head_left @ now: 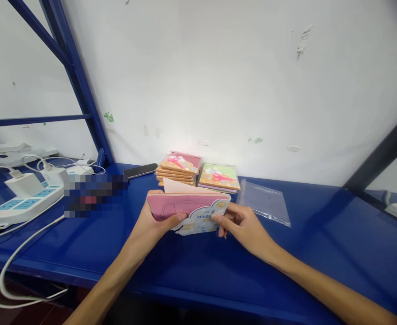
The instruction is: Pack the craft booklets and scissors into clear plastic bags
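A thin booklet (171, 204) with a pink and pale blue printed face is held up above the blue table, tilted, with some pale pages standing out at its top. My left hand (158, 221) is closed on its left side, thumb across the pink face. At the right edge my right hand (241, 223) pinches the pale blue part between thumb and fingers. Behind the booklet stand a stack of wrapped pink-covered booklets (180, 167) and a lower stack with a green cover (219, 176). Right of them lies a clear plastic sleeve (266, 201), flat on the table.
On the left lies a white power strip (29, 203) with plugged-in chargers and white cables hanging over the table's front edge. A dark phone (140, 170) rests near the wall. A blurred patch hides something beside the strip. Blue metal posts (80, 81) frame the table (320, 243).
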The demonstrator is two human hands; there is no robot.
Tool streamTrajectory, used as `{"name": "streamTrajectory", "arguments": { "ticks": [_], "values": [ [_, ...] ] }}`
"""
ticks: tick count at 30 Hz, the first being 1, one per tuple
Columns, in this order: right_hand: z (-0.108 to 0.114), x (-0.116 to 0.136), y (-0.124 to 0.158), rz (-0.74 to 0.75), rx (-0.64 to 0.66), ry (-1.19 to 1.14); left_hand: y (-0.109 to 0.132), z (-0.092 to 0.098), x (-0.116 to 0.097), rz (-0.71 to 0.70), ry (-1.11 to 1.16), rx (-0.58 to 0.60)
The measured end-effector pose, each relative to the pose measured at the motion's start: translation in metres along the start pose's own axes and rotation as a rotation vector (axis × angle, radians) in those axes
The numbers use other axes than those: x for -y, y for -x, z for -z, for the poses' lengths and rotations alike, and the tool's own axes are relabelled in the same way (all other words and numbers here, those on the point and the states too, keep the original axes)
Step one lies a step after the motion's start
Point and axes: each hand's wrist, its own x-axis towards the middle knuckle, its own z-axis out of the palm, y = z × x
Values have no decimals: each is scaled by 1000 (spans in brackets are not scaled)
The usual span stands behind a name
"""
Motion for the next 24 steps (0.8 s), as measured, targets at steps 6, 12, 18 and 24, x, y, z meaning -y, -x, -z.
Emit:
{"name": "streamTrajectory", "arguments": {
  "ticks": [6,12,18,24],
  "values": [
    [-2,2,-2,13,-18,31,6,-6,-7,-8,71,-31],
    [-6,6,1,7,-33,47,4,-4,-7,5,-9,40],
    [-7,6,3,-15,-17,15,9,-8,-10,79,97,61],
    [-5,5,3,8,-36,157,6,-8,-8,105,40,64]
  ]
}}
